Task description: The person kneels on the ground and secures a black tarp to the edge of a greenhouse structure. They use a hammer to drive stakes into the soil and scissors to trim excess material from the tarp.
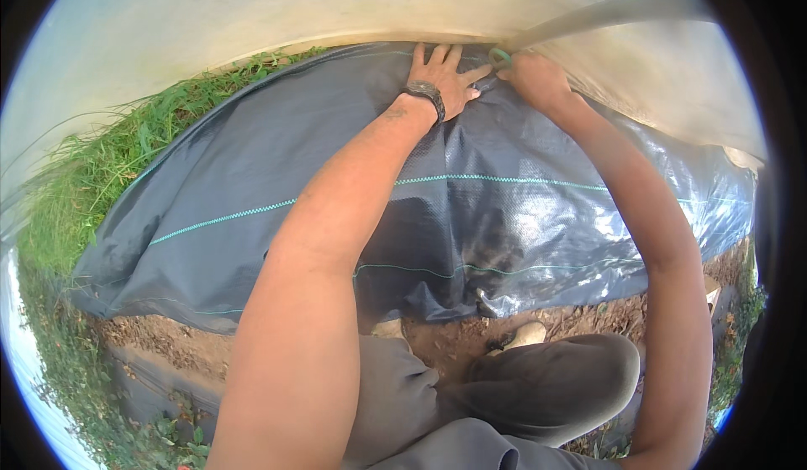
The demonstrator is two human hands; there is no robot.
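Observation:
A black woven ground-cover sheet (336, 146) with green stitched lines spreads before me, creased in the middle. My left hand (443, 81), a dark watch (425, 92) on its wrist, lies flat near the sheet's far edge with fingers spread. Just right of it, my right hand (538, 79) is closed at that edge. A green loop-shaped thing (499, 55) shows at its fingers; its kind is unclear, and the rest is covered by the hand.
Pale plastic sheeting (336, 3) rises behind the far edge, and a grey pole (618, 14) slants down towards my right hand. Grass (126, 146) grows along the left. Brown soil (172, 344) and my shoe (523, 335) are at the near side.

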